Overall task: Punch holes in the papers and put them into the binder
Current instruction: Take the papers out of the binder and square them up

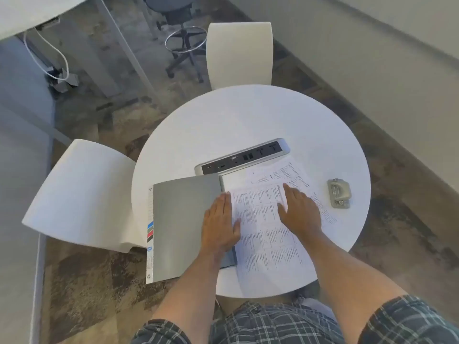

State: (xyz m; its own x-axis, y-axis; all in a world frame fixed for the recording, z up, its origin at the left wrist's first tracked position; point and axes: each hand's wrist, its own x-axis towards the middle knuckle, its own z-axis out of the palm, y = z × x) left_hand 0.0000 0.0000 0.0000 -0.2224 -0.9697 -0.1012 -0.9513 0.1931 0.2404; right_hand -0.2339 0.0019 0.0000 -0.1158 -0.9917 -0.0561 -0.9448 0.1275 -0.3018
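The left hand lies flat, fingers straight, on the open grey plastic binder, pinning its cover open. The right hand, fingers straight too, presses the printed white papers lying inside, likely seating them; the grey metal hole punch sits apart on the round white table.

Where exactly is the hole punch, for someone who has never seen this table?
Find the round white table. Near its right edge, right of the printed papers and past the right hand, lies the hole punch: a small grey metal block, standing alone, touching nothing.

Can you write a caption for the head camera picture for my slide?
Both hands, left and right, press printed white papers flat in the open grey binder.
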